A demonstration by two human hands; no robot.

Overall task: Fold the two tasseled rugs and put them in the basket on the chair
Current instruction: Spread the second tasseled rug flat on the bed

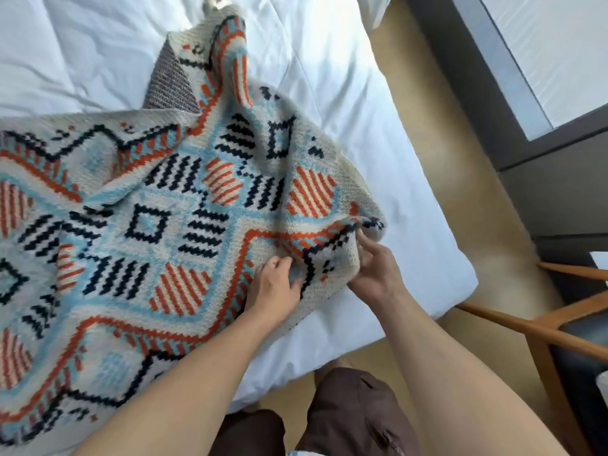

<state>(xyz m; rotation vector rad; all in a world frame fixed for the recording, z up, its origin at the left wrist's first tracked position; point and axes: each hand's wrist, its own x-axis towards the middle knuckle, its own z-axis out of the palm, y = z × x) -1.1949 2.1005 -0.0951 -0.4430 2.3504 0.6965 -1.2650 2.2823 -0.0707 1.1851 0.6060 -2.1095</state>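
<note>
the patterned rug [158, 225] sprawls over the white bed [378, 159] at centre-left. left hand [273, 284] and right hand [375, 268] both pinch its near-right edge. it looks thick, soft and floppy, best gripped at corners.

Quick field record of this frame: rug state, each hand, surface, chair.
rug: patterned rug spread rumpled on the bed, far corner turned back, grey underside showing
left hand: left hand grips the rug's near edge
right hand: right hand pinches the rug's near-right corner
surface: white bed
chair: wooden chair at right, basket not visible
</note>
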